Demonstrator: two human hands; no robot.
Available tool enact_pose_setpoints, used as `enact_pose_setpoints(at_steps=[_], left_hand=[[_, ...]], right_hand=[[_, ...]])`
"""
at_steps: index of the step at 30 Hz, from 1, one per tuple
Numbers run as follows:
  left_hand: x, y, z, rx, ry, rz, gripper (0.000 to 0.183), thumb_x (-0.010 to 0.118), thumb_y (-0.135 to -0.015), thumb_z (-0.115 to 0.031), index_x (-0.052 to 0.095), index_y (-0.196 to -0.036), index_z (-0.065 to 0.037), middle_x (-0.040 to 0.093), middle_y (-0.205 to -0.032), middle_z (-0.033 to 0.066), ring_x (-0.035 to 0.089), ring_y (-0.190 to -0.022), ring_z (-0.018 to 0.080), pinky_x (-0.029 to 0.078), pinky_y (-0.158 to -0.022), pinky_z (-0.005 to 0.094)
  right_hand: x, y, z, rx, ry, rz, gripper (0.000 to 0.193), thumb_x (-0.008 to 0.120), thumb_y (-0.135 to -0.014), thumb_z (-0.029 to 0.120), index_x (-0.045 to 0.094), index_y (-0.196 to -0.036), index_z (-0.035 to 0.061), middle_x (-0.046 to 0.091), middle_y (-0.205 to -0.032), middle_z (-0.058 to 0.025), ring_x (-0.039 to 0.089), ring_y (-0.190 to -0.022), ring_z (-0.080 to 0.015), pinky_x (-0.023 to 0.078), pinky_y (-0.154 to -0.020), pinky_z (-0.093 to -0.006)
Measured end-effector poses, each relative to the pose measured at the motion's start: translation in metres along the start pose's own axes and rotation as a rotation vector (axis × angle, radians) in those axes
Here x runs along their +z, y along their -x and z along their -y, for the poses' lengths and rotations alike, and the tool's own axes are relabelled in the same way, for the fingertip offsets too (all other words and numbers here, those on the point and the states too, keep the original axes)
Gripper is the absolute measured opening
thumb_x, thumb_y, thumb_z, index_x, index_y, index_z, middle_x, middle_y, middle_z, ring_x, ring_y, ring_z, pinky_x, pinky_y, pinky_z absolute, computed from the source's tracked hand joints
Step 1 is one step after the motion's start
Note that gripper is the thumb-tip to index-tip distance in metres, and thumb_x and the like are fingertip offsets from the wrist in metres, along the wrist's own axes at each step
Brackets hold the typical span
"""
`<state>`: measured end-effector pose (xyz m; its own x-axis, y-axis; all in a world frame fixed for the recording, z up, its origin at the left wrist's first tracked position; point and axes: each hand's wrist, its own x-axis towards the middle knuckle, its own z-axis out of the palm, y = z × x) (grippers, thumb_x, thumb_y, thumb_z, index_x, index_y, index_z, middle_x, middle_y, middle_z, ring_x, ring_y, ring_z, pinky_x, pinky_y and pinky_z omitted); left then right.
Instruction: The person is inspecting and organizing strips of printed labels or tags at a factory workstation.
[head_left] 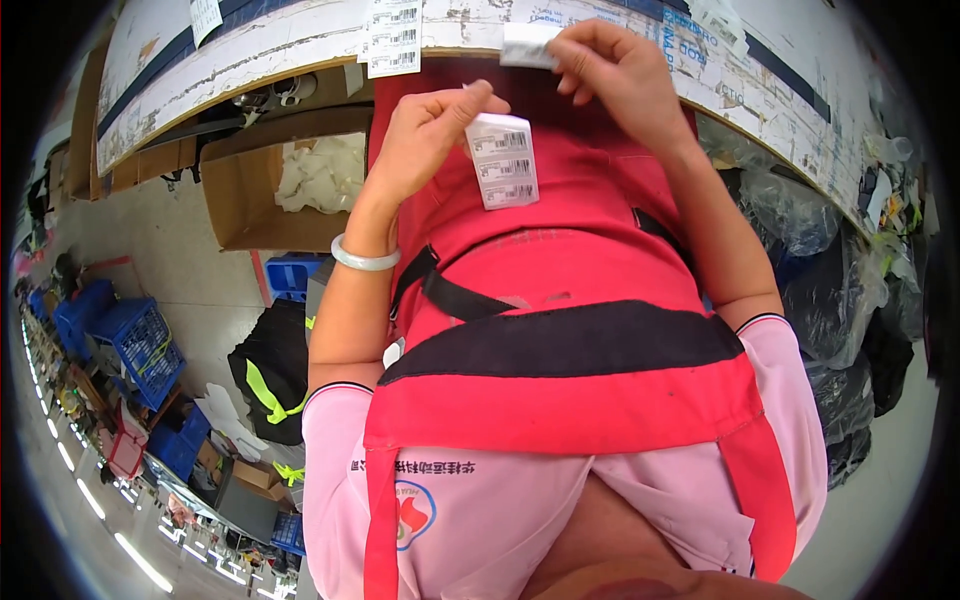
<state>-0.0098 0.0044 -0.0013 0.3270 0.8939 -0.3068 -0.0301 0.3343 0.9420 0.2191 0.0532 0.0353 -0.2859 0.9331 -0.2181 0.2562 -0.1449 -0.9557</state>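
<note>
My left hand (428, 135) is closed in a pinch on the upper end of a short strip of white barcode labels (505, 165). The strip hangs over my red apron (580, 215), its printed side showing. At the edge of the table, my right hand (622, 78) pinches the right end of a small white label piece (526, 47). Its face is too pale to make out. Between the hands and to the left, another sheet of barcode labels (394, 40) lies on the table and hangs slightly over its edge.
The worn white table (290, 62) curves across the top. Below its left part stands an open cardboard box (235, 180) with whitish scraps inside. Dark plastic bags (820, 300) crowd the right side. Blue crates (140, 345) and a black bag (265, 365) are at the left.
</note>
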Motion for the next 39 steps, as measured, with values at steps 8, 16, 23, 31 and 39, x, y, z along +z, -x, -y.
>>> enact_pose_setpoints(at_steps=[8,16,23,31,39], left_hand=[[0.0,-0.001,0.002,-0.007,-0.035,-0.107,0.043,0.05,-0.1,-0.037,0.071,-0.102,0.001,0.07,-0.089,0.0061,0.062,-0.08,0.0098,0.048,-0.073,0.0229],[0.004,-0.004,0.005,0.045,0.037,-0.172,0.042,0.057,-0.096,-0.039,0.073,-0.098,-0.001,0.067,-0.078,0.0013,0.053,-0.067,0.0041,0.039,-0.059,0.0189],[0.004,-0.006,0.009,0.054,0.005,-0.18,0.041,0.057,-0.096,-0.038,0.073,-0.098,-0.001,0.065,-0.074,-0.0007,0.05,-0.063,0.0028,0.037,-0.056,0.0184],[0.003,-0.006,0.01,0.039,0.0,-0.185,0.041,0.057,-0.096,-0.039,0.074,-0.099,-0.002,0.065,-0.074,-0.0009,0.049,-0.063,0.0023,0.036,-0.055,0.0183],[0.006,-0.006,0.008,0.037,0.054,-0.173,0.038,0.053,-0.098,-0.035,0.072,-0.102,-0.002,0.067,-0.077,-0.0002,0.05,-0.063,0.0025,0.037,-0.056,0.0179]], right_hand=[[-0.026,-0.028,0.003,0.186,-0.066,-0.011,0.015,0.066,-0.088,0.014,0.064,-0.088,-0.0011,0.064,-0.073,-0.0055,0.061,-0.058,-0.0115,0.049,-0.051,-0.0223],[-0.021,-0.035,0.001,0.226,-0.032,-0.034,0.014,0.066,-0.088,0.012,0.064,-0.087,-0.0016,0.064,-0.072,-0.0053,0.061,-0.057,-0.0108,0.049,-0.049,-0.021],[-0.021,-0.036,0.001,0.22,-0.014,-0.024,0.014,0.066,-0.088,0.012,0.064,-0.088,-0.0018,0.064,-0.071,-0.0058,0.061,-0.057,-0.0109,0.049,-0.048,-0.0209],[-0.018,-0.035,0.005,0.219,0.015,-0.029,0.013,0.066,-0.088,0.011,0.064,-0.088,-0.0018,0.064,-0.071,-0.0059,0.061,-0.057,-0.0109,0.05,-0.049,-0.0212],[-0.012,-0.035,0.006,0.131,0.183,-0.019,0.015,0.061,-0.09,0.012,0.063,-0.087,-0.0024,0.063,-0.069,-0.0057,0.061,-0.056,-0.0107,0.05,-0.049,-0.022]])
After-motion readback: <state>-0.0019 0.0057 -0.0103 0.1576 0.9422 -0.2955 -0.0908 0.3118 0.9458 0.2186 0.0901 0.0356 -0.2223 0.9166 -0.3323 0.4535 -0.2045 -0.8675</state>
